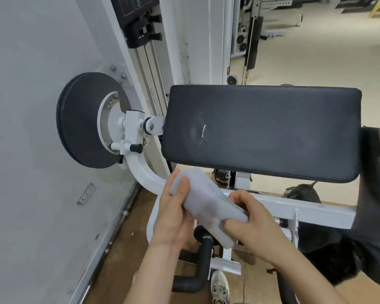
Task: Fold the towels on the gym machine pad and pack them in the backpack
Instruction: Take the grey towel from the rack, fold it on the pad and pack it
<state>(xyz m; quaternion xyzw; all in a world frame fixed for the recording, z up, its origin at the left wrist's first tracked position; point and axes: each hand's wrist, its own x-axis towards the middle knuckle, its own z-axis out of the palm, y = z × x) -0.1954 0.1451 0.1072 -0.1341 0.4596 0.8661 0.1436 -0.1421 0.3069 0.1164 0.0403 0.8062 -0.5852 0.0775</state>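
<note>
A folded pale grey towel (206, 205) is held in the air below the front edge of the black gym machine pad (272, 132). My left hand (173, 213) grips its upper left end, thumb on top. My right hand (252, 224) pinches its lower right edge. A dark grey towel (373, 194) hangs over the pad's right end. The black backpack (323, 249) sits on the floor at the lower right, partly hidden by the white frame and the dark towel. The pad's top surface is bare.
The white machine frame (316, 211) runs under the pad. A black round disc (81, 119) sits at the left by the grey wall. Black foam handles (198, 266) and a shoe (219, 288) are below my hands. A mirror stands behind the pad.
</note>
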